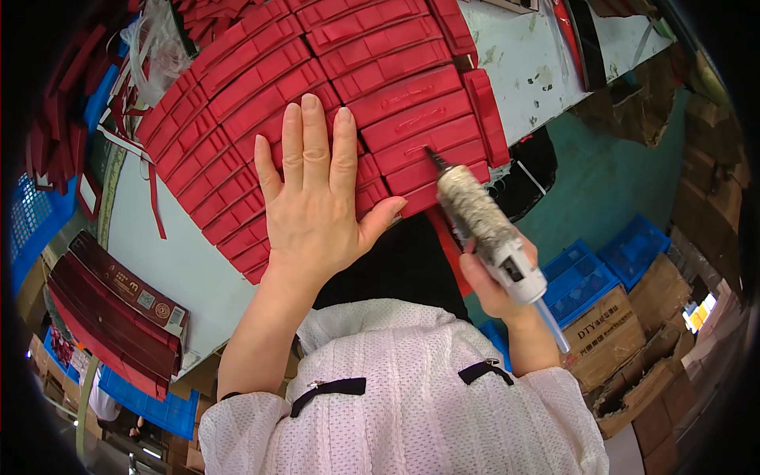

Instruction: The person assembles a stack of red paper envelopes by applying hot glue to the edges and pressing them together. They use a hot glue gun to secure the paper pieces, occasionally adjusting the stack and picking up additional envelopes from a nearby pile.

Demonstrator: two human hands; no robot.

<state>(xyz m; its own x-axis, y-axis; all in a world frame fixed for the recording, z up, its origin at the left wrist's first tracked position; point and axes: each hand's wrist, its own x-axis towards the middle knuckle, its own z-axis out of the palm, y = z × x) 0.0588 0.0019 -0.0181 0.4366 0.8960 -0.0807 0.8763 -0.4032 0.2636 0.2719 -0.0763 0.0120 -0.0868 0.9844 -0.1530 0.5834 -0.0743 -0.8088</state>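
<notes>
Rows of flat red boxes (372, 55) lie side by side on the worktable, many with a red ribbon bow across the top. My left hand (313, 214) rests flat on them, fingers stretched out and thumb apart. In my right hand (499, 289) is a glue gun (479, 210), its body wrapped in worn, stained covering. A clear glue stick (552, 326) pokes out of its rear. The dark nozzle points at a box on the near right, touching or just above it. Shiny glue streaks (419, 120) show on several boxes there, which bear no bow.
The white tabletop (507, 75) has dark stains. A stack of dark red boxes (119, 309) stands at the left edge, and a clear plastic bag (154, 51) lies at the far left. Blue crates (578, 277) and a cardboard carton (602, 336) sit on the right, lower down.
</notes>
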